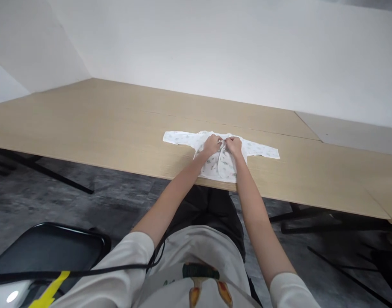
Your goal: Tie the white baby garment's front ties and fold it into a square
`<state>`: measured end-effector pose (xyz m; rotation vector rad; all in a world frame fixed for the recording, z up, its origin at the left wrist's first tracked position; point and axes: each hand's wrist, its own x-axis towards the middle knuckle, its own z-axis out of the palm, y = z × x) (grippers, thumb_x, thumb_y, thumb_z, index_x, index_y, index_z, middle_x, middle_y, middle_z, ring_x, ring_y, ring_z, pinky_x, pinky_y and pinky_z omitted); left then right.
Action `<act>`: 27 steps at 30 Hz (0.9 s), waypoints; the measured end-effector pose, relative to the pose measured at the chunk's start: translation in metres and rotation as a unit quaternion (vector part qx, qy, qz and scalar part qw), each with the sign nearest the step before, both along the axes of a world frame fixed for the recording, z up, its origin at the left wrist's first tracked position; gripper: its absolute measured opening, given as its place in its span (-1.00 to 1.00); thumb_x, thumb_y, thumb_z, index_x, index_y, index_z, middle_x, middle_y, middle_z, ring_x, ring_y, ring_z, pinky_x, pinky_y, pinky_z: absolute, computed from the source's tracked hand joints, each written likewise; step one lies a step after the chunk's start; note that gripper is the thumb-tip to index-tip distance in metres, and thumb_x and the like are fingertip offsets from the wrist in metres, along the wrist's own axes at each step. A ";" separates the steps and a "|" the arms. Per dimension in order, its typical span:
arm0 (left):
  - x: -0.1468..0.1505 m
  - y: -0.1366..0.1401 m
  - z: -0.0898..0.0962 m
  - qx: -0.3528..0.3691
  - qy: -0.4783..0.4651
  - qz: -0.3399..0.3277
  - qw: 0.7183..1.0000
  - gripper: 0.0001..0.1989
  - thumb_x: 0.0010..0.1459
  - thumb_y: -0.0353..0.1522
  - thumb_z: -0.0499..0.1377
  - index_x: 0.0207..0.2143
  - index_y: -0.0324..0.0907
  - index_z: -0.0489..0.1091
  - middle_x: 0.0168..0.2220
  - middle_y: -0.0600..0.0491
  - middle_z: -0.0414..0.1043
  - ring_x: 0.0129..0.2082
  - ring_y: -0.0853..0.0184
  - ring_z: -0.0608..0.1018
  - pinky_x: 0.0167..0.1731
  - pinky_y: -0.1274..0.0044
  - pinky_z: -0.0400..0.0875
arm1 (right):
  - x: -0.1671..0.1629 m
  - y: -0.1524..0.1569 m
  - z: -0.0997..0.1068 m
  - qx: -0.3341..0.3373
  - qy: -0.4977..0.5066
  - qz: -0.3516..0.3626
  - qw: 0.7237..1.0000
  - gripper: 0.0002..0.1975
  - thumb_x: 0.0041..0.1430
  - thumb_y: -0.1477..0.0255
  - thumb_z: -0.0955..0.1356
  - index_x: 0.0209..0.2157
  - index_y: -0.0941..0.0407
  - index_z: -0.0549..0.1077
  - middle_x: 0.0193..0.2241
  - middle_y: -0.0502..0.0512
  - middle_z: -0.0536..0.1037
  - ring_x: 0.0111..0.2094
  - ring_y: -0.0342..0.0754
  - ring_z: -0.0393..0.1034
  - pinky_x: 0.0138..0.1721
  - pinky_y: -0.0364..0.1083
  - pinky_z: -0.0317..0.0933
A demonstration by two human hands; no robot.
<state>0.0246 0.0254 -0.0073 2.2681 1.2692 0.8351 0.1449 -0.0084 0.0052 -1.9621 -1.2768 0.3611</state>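
A small white baby shirt (211, 164) with a fine print lies flat on the wooden table, its sleeves spread to both sides and its hem near the front edge. My left hand (212, 144) is closed on the shirt's front near the neckline, left of the centre opening. Close beside it, my right hand (234, 145) pinches the other front edge. Between the two hands the fabric is slightly lifted. The fingertips are small in view, and any fastener they hold cannot be made out.
The light wooden table (119, 124) runs across the view against a white wall (196, 51). A black chair (51, 248) stands at lower left, with a black cable (119, 268) and yellow tape (51, 291) in front. Dark table legs (311, 220) show below the table edge.
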 end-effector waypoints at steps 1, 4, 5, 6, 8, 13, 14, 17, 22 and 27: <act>0.000 0.000 -0.001 -0.006 -0.011 0.001 1.000 -0.76 0.15 -0.46 0.13 -0.13 -0.26 0.47 -0.12 -0.08 0.46 -0.08 0.26 0.46 -0.01 0.49 0.31 | 0.001 0.000 0.000 0.002 0.009 0.005 1.000 -0.80 0.04 0.51 0.26 -0.49 0.22 0.51 -0.48 0.16 0.52 -0.33 -0.01 0.39 -0.28 -0.16 0.21; 0.000 0.000 -0.002 -0.035 -0.042 0.006 0.998 -0.80 0.14 -0.52 0.11 -0.20 -0.25 0.47 -0.23 -0.02 0.50 -0.19 0.31 0.50 -0.10 0.52 0.36 | 0.002 0.001 -0.001 0.003 0.044 0.024 0.999 -0.81 -0.01 0.55 0.26 -0.46 0.23 0.52 -0.49 0.12 0.52 -0.37 -0.05 0.38 -0.29 -0.17 0.22; 0.000 0.001 -0.003 -0.039 -0.050 0.008 0.998 -0.81 0.13 -0.53 0.11 -0.23 -0.25 0.47 -0.24 -0.01 0.51 -0.21 0.32 0.51 -0.12 0.52 0.36 | 0.002 0.001 -0.002 0.005 0.053 0.027 0.998 -0.79 -0.02 0.56 0.26 -0.43 0.23 0.53 -0.47 0.12 0.52 -0.38 -0.07 0.38 -0.27 -0.17 0.23; 0.000 0.002 -0.003 -0.040 -0.057 0.007 0.998 -0.82 0.12 -0.54 0.11 -0.25 -0.25 0.47 -0.25 -0.01 0.51 -0.21 0.32 0.51 -0.12 0.53 0.36 | 0.002 0.001 -0.002 0.006 0.059 0.030 0.998 -0.77 -0.03 0.57 0.25 -0.41 0.23 0.54 -0.46 0.12 0.53 -0.38 -0.08 0.38 -0.26 -0.16 0.23; -0.001 0.004 -0.004 -0.038 -0.073 0.003 0.997 -0.83 0.12 -0.54 0.12 -0.27 -0.26 0.47 -0.26 -0.01 0.52 -0.22 0.33 0.51 -0.13 0.54 0.36 | 0.003 0.001 -0.003 0.007 0.060 0.035 0.998 -0.74 -0.05 0.57 0.25 -0.37 0.24 0.56 -0.44 0.12 0.54 -0.39 -0.09 0.38 -0.23 -0.15 0.23; -0.001 0.007 -0.004 -0.052 -0.103 0.001 0.993 -0.84 0.12 -0.51 0.13 -0.25 -0.26 0.47 -0.26 -0.01 0.52 -0.22 0.33 0.52 -0.12 0.54 0.36 | 0.005 0.002 -0.005 0.009 0.089 0.039 0.995 -0.72 -0.05 0.54 0.26 -0.33 0.25 0.57 -0.52 0.08 0.50 -0.48 -0.13 0.33 -0.33 -0.17 0.22; -0.001 0.007 -0.003 -0.055 -0.106 0.001 0.993 -0.84 0.12 -0.51 0.13 -0.25 -0.26 0.47 -0.25 -0.01 0.52 -0.21 0.34 0.52 -0.12 0.54 0.35 | 0.005 0.002 -0.004 0.008 0.102 0.038 0.994 -0.73 -0.05 0.53 0.27 -0.33 0.25 0.57 -0.56 0.05 0.48 -0.52 -0.14 0.31 -0.38 -0.18 0.21; -0.001 0.008 -0.003 -0.062 -0.118 -0.001 0.991 -0.82 0.12 -0.52 0.10 -0.26 -0.23 0.47 -0.23 0.01 0.52 -0.19 0.36 0.52 -0.11 0.57 0.36 | 0.003 0.000 -0.002 -0.006 0.161 0.048 0.986 -0.75 -0.05 0.51 0.26 -0.37 0.25 0.55 -0.70 -0.01 0.36 -0.64 -0.18 0.20 -0.54 -0.20 0.11; -0.002 0.008 -0.005 -0.067 -0.154 0.001 0.986 -0.82 0.15 -0.48 0.09 -0.24 -0.23 0.48 -0.25 0.00 0.53 -0.21 0.35 0.54 -0.14 0.57 0.37 | 0.000 -0.005 0.001 -0.002 0.188 0.073 0.979 -0.80 -0.08 0.52 0.28 -0.42 0.26 0.50 -0.71 -0.03 0.36 -0.71 -0.24 0.11 -0.65 -0.23 0.03; -0.004 0.005 -0.003 -0.049 -0.154 -0.007 0.987 -0.84 0.12 -0.38 0.20 -0.24 -0.24 0.49 -0.30 -0.02 0.54 -0.26 0.32 0.55 -0.17 0.54 0.39 | -0.002 -0.004 -0.001 0.017 0.164 0.068 0.984 -0.79 -0.10 0.52 0.31 -0.37 0.26 0.50 -0.71 -0.05 0.36 -0.69 -0.23 0.14 -0.61 -0.23 0.10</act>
